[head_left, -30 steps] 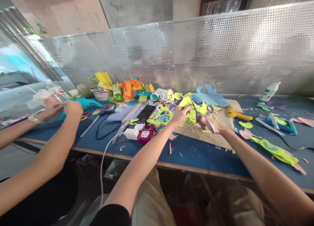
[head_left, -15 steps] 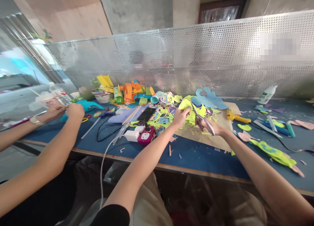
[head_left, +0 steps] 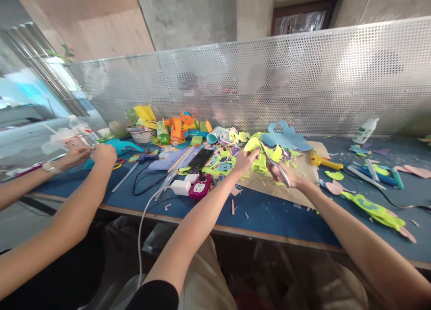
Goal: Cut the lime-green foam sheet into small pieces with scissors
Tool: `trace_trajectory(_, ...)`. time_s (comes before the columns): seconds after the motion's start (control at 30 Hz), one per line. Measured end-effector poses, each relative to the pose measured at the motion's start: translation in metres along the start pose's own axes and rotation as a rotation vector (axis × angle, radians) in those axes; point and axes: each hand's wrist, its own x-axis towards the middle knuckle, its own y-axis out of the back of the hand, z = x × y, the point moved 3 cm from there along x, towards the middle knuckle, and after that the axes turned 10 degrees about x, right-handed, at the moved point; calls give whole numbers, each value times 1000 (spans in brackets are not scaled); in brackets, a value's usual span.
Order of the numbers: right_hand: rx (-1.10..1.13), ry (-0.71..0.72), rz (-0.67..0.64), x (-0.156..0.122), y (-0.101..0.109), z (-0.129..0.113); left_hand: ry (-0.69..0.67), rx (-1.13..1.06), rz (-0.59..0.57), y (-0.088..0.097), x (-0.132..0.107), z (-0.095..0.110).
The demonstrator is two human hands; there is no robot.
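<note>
in the head view, the person's left hand pinches a yellow-green sheet between thumb and fingers, above a heap of paper scraps. the right hand is wrapped around the handles of a pair of scissors, whose blades point away from the person and lie against the right side of the sheet; how far they are parted is too small to tell. the two hands are near each other but apart. below them, brown paper covers part of the blue tabletop. a light blue sheet with cut edges lies just beyond the scissors, and a yellow glue gun lies to the right of the right hand. nearer the right edge is a yellow-green cutout, with a white bottle upright behind it by the perforated panel. left of the heap lie a black phone and a magenta block. at far left, a co-worker's hands are close together beside a blue shape.
</note>
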Motion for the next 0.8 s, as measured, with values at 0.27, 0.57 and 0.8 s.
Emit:
trace_trajectory(0.27, 9, 4, 75, 0, -2, -8, 18, -66, 41, 0, -1, 4)
trace_trajectory(0.57, 59, 51, -27, 5, -5, 8, 27, -215, 91, 2, 3, 8)
trace_trajectory(0.8, 3, 36, 30, 3, -1, 12, -3, -139, -1, 3, 1, 6)
